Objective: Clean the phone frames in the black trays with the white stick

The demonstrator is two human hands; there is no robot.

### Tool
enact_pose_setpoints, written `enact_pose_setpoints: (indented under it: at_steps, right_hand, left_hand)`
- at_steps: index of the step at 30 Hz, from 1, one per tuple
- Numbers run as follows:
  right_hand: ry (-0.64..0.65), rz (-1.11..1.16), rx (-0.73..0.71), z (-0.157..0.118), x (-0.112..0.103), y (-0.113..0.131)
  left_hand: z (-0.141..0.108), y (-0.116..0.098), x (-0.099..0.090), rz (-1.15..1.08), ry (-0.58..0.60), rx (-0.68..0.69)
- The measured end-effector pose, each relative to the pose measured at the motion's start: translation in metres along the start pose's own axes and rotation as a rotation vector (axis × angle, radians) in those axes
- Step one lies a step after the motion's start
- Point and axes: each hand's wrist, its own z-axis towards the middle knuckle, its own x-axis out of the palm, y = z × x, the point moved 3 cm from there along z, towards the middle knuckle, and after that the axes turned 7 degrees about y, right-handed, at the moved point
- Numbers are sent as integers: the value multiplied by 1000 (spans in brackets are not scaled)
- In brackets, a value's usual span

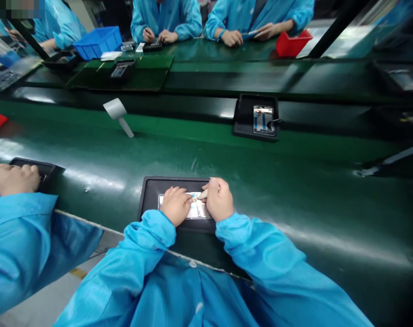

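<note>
A black tray (151, 184) lies on the green table before me, with a silver phone-like frame (193, 211) in it. My left hand (176, 205) rests over the left part of the frame, its fingers stretched over the surface. On the right side, my right hand (220, 199) has its fingers curled in a pinch near the frame's upper part. What those fingers hold, if anything, is too small to make out. Both hands cover parts of the frame.
A co-worker's hand (18, 179) works over a tray at the left. Another black tray (240, 129) with a phone frame stands farther back. Beyond are a white stand (116, 109), a blue bin (99, 43), a red bin (292, 44) and people in blue coats.
</note>
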Motion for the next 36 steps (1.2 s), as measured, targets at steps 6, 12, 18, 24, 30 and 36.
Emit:
enact_pose_setpoints:
  at_steps: [6,12,18,24,30,36]
  right_hand:
    - [-146,245,69,-10,-2,-3]
    - [-160,311,108,-7,0,-3]
    - [-181,430,188,1,-7,-3]
    - [-308,416,306,8,-32,-22]
    - [-299,426,426,11,-40,-36]
    - [-268,451,425,9,-40,-31]
  left_hand:
    - [8,1,-4,-68,16,-86]
    - [12,-5,-7,-71,43,-140]
    - [9,27,-36,-238,-8,-198]
    - [-9,86,-41,-46,75,-572]
    - [-4,104,-32,-178,179,-665]
    - [-26,132,-39,-265,101,-687]
